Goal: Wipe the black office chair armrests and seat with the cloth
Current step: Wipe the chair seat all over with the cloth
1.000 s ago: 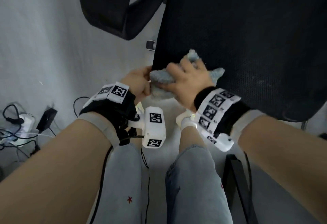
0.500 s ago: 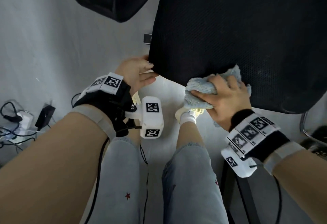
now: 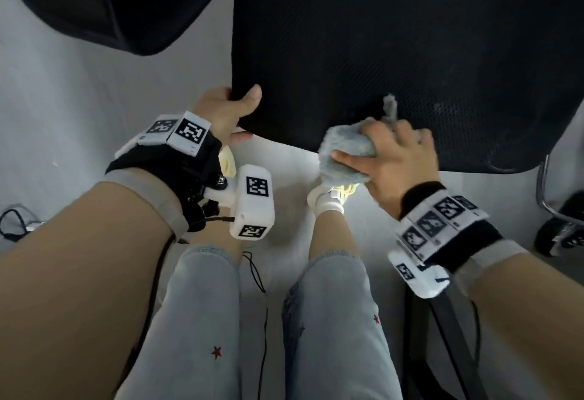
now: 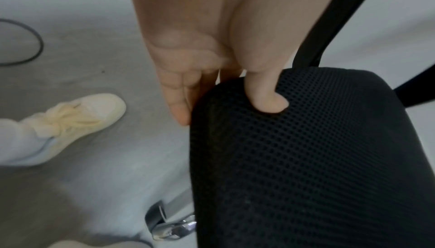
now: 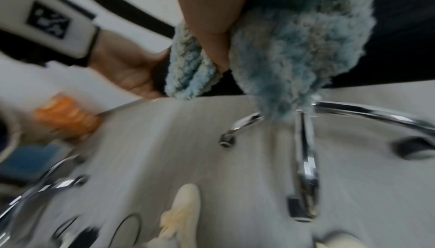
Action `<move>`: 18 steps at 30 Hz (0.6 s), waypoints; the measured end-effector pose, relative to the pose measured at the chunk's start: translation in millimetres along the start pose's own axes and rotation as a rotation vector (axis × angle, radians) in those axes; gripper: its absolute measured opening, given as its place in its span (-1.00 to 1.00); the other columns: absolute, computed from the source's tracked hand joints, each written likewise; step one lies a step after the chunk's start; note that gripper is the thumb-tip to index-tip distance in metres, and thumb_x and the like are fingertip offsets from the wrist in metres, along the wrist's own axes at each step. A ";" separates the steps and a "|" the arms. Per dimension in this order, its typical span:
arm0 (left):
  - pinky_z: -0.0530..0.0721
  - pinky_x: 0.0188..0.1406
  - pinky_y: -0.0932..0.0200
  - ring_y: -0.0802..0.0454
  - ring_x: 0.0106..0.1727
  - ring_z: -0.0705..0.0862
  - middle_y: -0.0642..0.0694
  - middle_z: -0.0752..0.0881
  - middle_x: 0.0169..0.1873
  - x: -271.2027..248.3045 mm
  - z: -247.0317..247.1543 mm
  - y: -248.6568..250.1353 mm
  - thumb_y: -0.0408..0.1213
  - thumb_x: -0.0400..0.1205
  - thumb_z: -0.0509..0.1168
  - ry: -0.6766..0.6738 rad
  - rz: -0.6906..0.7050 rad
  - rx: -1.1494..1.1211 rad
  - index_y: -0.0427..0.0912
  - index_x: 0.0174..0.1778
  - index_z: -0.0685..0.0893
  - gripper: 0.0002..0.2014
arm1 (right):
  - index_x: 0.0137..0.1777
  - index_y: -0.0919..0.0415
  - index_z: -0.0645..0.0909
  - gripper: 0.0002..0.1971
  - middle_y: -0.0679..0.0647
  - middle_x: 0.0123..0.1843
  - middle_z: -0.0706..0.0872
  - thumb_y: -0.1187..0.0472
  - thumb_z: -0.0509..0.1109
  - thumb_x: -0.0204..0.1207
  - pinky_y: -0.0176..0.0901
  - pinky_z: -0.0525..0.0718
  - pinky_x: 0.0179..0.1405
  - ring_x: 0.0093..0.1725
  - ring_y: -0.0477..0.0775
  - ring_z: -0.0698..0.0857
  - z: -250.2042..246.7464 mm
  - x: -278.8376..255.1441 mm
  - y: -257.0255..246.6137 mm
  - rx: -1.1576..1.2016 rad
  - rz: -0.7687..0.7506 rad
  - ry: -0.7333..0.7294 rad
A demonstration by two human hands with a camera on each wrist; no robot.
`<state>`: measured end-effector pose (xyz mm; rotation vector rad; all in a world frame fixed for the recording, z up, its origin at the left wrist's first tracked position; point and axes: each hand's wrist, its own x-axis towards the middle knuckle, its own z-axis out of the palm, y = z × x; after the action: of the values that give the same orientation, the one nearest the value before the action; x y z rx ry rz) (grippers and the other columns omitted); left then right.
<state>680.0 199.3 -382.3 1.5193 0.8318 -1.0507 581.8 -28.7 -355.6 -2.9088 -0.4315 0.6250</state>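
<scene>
The black mesh seat (image 3: 395, 51) of the office chair fills the upper right of the head view. My left hand (image 3: 227, 115) grips its near left corner, thumb on top (image 4: 268, 101) and fingers under the edge. My right hand (image 3: 388, 159) holds a bunched light-blue fluffy cloth (image 3: 344, 153) against the seat's front edge, right of the middle. In the right wrist view the cloth (image 5: 294, 51) wraps round my fingers and hangs below the seat. A black armrest (image 3: 94, 13) curves at the upper left.
The chair's chrome legs and castors (image 5: 303, 159) spread over the grey floor under the seat. My two feet in pale shoes (image 4: 77, 119) stand close to the front edge. Cables (image 3: 12, 222) lie at the far left, and a black strap (image 3: 448, 320) at the lower right.
My right hand has slid the cloth rightward along the seat's front edge. My left hand moved from beside the cloth to gripping the seat's left corner, thumb now on top.
</scene>
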 end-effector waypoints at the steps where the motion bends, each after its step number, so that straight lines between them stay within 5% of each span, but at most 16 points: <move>1: 0.65 0.10 0.07 -0.07 0.28 0.61 -0.14 0.61 0.25 0.5 2.8 -0.3 -0.08 0.59 0.28 0.011 -0.004 0.005 -0.25 0.33 0.50 -0.55 | 0.22 -0.29 0.53 -0.54 0.22 0.19 0.50 0.12 0.46 0.35 0.35 0.52 -0.07 0.05 0.39 0.46 -5.5 -11.1 17.1 0.008 0.092 -0.029; 3: 0.65 0.09 0.06 -0.08 0.29 0.60 -0.16 0.61 0.25 0.0 8.6 -1.8 -0.08 0.60 0.26 0.033 -0.027 0.001 -0.26 0.31 0.50 -0.57 | 0.17 -0.30 0.37 -0.42 0.41 0.21 0.49 0.22 0.53 0.28 0.46 0.49 0.04 0.11 0.53 0.47 -25.0 -13.6 38.5 0.127 0.426 -0.047; 5: 0.67 0.09 0.05 -0.08 0.26 0.61 -0.15 0.62 0.20 -1.1 11.9 -3.6 -0.09 0.61 0.25 0.053 -0.050 -0.015 -0.23 0.20 0.52 -0.66 | 0.15 -0.21 0.21 -0.52 0.44 0.30 0.43 0.20 0.42 0.45 0.48 0.42 0.18 0.23 0.56 0.40 -37.6 4.7 57.5 0.187 0.659 0.098; 7: 0.67 0.13 0.02 -0.08 0.22 0.63 -0.15 0.64 0.17 -3.3 13.0 -4.0 -0.09 0.61 0.26 0.080 -0.062 -0.036 -0.21 0.13 0.52 -0.70 | 0.18 -0.19 0.43 -0.76 0.32 0.37 0.39 0.10 0.28 0.56 0.39 0.40 0.26 0.30 0.47 0.37 -47.1 28.0 69.1 0.193 0.756 0.129; 11: 0.69 0.08 0.04 -0.08 0.22 0.61 -0.17 0.61 0.20 -8.2 9.8 -2.9 -0.06 0.62 0.23 0.153 -0.037 0.002 -0.28 0.23 0.51 -0.61 | 0.36 0.05 0.46 -0.64 0.23 0.42 0.34 0.17 0.23 0.56 0.35 0.44 0.29 0.37 0.42 0.35 -40.7 51.3 56.1 0.238 0.842 0.145; 14: 0.65 0.18 -0.09 -0.13 0.33 0.56 -0.19 0.56 0.31 -12.4 11.5 -0.7 -0.04 0.63 0.22 0.222 -0.017 0.046 -0.30 0.35 0.45 -0.52 | 0.46 -0.02 0.37 -0.50 0.23 0.42 0.35 0.09 0.29 0.50 0.32 0.45 0.18 0.34 0.41 0.28 -18.7 33.7 3.6 0.180 0.587 0.027; 18: 0.57 0.33 -0.05 0.01 0.35 0.51 -0.05 0.47 0.41 -17.5 19.4 -1.9 -0.06 0.52 0.38 0.312 0.109 0.096 -0.14 0.50 0.25 -0.32 | 0.18 -0.17 0.66 -0.53 0.15 0.13 0.64 0.03 0.52 0.20 0.20 0.58 -0.11 0.05 0.25 0.41 3.2 6.0 -23.5 0.131 -0.016 -0.078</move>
<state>668.1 181.1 -367.7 1.8190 0.9094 -0.7940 579.8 -4.4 -356.4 -2.7620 -0.4056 0.7379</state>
